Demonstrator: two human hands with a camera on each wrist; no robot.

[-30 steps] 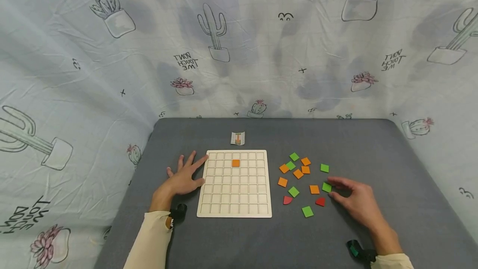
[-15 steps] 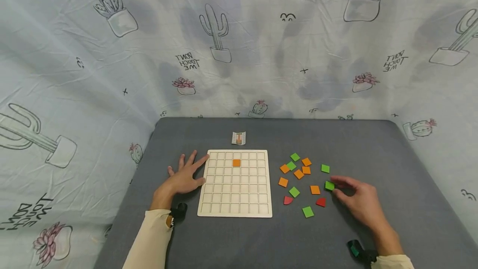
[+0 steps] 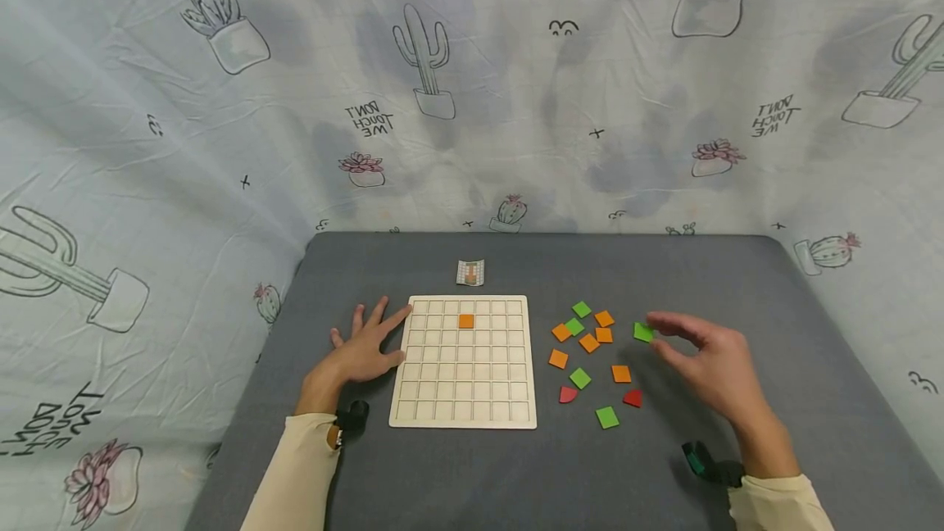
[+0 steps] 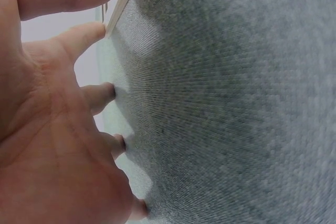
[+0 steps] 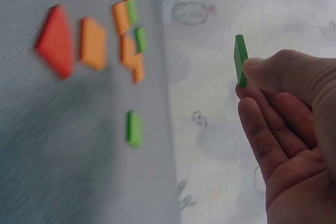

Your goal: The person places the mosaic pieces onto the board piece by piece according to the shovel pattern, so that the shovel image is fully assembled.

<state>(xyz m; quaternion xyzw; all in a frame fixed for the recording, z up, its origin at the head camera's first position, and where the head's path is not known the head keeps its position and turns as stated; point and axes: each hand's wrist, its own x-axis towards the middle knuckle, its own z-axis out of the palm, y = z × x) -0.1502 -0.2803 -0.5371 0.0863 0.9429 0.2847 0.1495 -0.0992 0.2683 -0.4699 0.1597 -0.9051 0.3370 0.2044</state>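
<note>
Right hand (image 3: 711, 363) raised above the grey table (image 3: 472, 478), thumb and fingertip pinching 1 green tile (image 5: 240, 61) clear of the surface. Loose green tiles (image 3: 580, 378), 6 orange tiles (image 3: 622, 374) and 2 red pieces (image 3: 633, 398) lie scattered between that hand and the gridded board (image 3: 472, 392). Left hand (image 3: 363, 355) spread at the board's left edge, index fingertip and thumb against it, the other fingers splayed on the table. On the board, 1 orange square (image 3: 466, 321) sits in row 2 from the far edge. Small printed card (image 3: 470, 273) just beyond the board.
</note>
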